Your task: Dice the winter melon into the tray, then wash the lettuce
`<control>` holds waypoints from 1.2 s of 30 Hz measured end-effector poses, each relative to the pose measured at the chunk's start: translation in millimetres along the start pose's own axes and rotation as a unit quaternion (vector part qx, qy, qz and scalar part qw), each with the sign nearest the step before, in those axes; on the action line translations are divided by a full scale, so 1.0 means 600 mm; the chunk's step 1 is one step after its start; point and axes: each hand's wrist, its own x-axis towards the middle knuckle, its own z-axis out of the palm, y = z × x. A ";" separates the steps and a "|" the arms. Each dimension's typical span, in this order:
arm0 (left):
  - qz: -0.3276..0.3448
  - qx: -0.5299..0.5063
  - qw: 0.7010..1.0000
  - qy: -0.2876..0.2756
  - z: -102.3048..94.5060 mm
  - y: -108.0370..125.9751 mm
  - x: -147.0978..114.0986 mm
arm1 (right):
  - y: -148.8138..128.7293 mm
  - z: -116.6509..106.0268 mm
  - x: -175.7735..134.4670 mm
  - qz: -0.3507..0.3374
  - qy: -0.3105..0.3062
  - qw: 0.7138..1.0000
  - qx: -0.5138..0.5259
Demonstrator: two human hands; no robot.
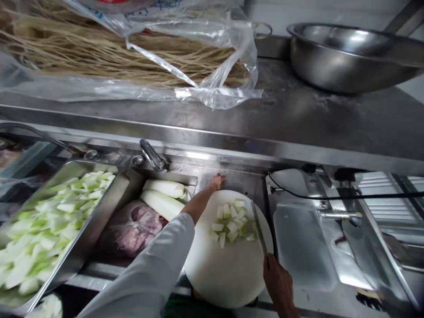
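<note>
My right hand point(277, 279) is closed around the handle of a kitchen knife point(259, 227), whose blade lies along the right part of a round white cutting board point(228, 274). Left of the blade are chopped chunks of pale green gourd point(232, 224), loosely heaped on the board. My left arm reaches across the board's left side. Just behind the board's far edge, my left hand point(217, 181) is over the steel surface, fingers apart, with no object visible in it. Two peeled gourds point(164, 189) lie in the sink beside my left forearm.
A steel tray point(121, 187) of cut gourd stands at left. Bagged raw meat point(141, 227) sits in the sink below a faucet point(153, 155). On the shelf above are bagged dried noodle-like strands point(132, 59) and a steel bowl point(344, 66). A black cable point(331, 197) crosses at right.
</note>
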 end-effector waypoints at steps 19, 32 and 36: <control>0.122 -0.220 0.968 -0.012 -0.014 0.022 -0.326 | -0.087 -0.042 0.042 -0.109 -0.104 0.988 0.015; 0.180 -0.016 0.981 -0.072 -0.027 -0.012 -0.472 | 0.055 0.041 -0.047 0.173 -0.131 0.850 0.481; 0.170 0.036 0.983 -0.056 -0.008 0.027 -0.459 | 0.000 0.046 -0.059 0.140 -0.116 0.862 0.473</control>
